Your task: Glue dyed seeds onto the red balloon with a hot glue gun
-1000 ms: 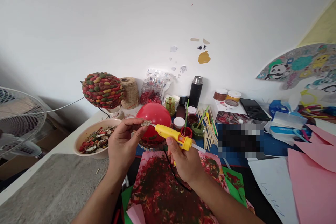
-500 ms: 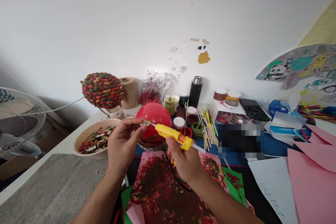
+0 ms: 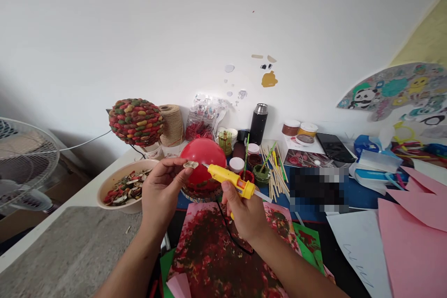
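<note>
Between the thumb and fingertips of my left hand (image 3: pixel 162 186) is a small pale shell half (image 3: pixel 190 165), likely a nut shell. My right hand (image 3: pixel 246 212) grips a yellow hot glue gun (image 3: pixel 225 177), a clear glue stick poking from its rear. Its nozzle points left toward the shell, a small gap apart. Behind both stands a red balloon (image 3: pixel 200 151), its lower part covered with shells and partly hidden by my hands. At the left, a beige bowl (image 3: pixel 104 195) holds many red, green and plain shells.
A shell-covered ball (image 3: pixel 136 121) stands behind the bowl beside a twine spool (image 3: pixel 172 123). Paint jars (image 3: pixel 261 176), wooden sticks (image 3: pixel 275 186) and a black thermos (image 3: pixel 259 124) are at the back. Paint-stained paper (image 3: pixel 223 251) lies under my hands; pink sheets (image 3: pixel 412 237) lie right.
The glue gun's nozzle, earlier at the shell, has come slightly away from it. The shell is now tilted to show more of its face. Both hands keep their grip.
</note>
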Demonstrator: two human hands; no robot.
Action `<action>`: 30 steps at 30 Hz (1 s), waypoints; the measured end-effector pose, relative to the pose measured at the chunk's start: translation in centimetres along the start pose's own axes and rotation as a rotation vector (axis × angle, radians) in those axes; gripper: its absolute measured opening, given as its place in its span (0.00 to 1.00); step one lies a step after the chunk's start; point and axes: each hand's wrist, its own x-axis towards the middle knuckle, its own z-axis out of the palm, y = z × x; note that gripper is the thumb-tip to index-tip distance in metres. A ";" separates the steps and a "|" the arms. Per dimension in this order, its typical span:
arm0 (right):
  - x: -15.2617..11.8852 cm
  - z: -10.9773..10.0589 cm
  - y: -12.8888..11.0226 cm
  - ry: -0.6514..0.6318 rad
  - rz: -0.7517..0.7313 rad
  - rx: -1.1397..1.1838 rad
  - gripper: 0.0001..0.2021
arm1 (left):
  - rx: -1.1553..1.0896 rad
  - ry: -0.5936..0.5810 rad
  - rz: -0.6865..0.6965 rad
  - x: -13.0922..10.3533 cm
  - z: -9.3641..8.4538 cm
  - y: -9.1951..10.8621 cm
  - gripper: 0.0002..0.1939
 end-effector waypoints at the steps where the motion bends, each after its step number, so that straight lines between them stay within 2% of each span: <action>1: 0.1 -0.1 0.0 0.005 0.000 0.009 0.35 | -0.020 0.004 -0.009 0.1 -0.1 -0.1 0.17; 8: 0.4 -0.4 0.3 0.035 0.015 0.059 0.37 | -0.073 0.025 0.000 0.4 -1.4 0.5 0.17; 13: 0.7 -0.4 0.7 0.022 0.018 0.095 0.36 | 0.005 0.075 -0.049 0.4 -4.1 2.0 0.21; 17: 0.7 -0.5 0.8 0.011 0.001 0.090 0.35 | 0.078 0.098 -0.057 0.7 -6.2 2.4 0.21; 21: 0.7 -0.6 0.4 -0.011 0.000 0.047 0.35 | 0.266 0.017 0.083 0.5 -6.7 2.4 0.16; 27: 0.8 -0.6 0.1 -0.003 -0.031 0.040 0.36 | 0.603 -0.131 0.400 0.2 -5.5 2.5 0.06; 30: 0.8 -0.6 0.2 -0.011 -0.037 0.018 0.36 | 0.704 -0.236 0.545 0.4 -4.8 2.4 0.07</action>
